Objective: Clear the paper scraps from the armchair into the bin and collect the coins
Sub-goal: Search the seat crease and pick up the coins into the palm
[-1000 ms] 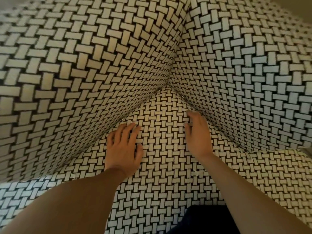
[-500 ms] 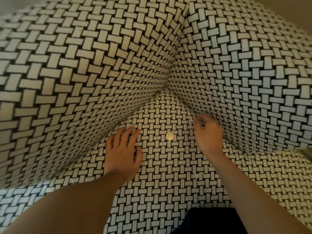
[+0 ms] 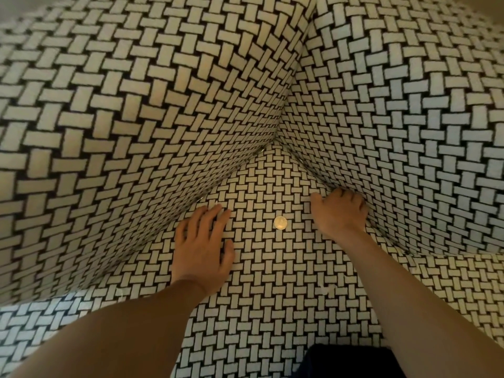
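Presently, the coin (image 3: 280, 222), flat on the armchair (image 3: 272, 296) seat at three o'clock of the spread left hand (image 3: 203, 241), is best pinched edgewise by the seam-curled right hand (image 3: 339, 211), whose contents cannot be told.

**Black-and-white weave, one pale coin**

The armchair (image 3: 136, 132) is covered all over in a basket-weave print: short white bars, laid crosswise to one another, on a black ground. At the upper left of the frame the bars look warm cream; at the right and lower left they turn a cooler, bluish white. On the seat, near the middle of the frame, the coin (image 3: 280, 222) is pale and silvery with a faint gold cast. A plain cloth (image 3: 346, 361) at the bottom edge is dark, near navy, and a plain tan surface (image 3: 495, 2) fills the upper right corner.
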The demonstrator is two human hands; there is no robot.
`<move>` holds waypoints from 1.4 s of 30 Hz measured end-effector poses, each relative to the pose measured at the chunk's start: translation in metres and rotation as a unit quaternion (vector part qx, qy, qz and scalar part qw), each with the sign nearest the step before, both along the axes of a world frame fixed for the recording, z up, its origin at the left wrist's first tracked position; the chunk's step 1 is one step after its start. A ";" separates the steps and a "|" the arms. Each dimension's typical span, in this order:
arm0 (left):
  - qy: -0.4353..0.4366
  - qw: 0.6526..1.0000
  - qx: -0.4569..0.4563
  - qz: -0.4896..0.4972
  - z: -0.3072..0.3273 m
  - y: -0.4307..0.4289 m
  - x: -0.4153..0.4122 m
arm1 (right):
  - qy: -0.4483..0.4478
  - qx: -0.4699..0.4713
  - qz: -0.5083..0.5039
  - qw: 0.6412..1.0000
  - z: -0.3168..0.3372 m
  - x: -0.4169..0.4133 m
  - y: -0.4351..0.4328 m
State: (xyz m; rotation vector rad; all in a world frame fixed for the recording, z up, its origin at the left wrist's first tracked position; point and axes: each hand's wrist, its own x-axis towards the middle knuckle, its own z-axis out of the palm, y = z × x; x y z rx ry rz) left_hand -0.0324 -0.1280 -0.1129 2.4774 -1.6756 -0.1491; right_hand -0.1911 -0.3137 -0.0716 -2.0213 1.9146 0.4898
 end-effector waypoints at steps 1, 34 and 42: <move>-0.001 1.000 0.000 0.000 0.000 0.000 0.000 | -0.002 0.007 0.002 1.000 0.000 -0.001 -0.001; 0.004 1.000 -0.008 -0.001 -0.003 0.000 -0.001 | -0.247 -0.061 0.268 0.929 0.008 -0.044 0.050; 0.013 1.000 -0.010 0.003 -0.002 0.001 0.000 | -0.270 0.032 0.274 0.922 0.035 -0.029 0.049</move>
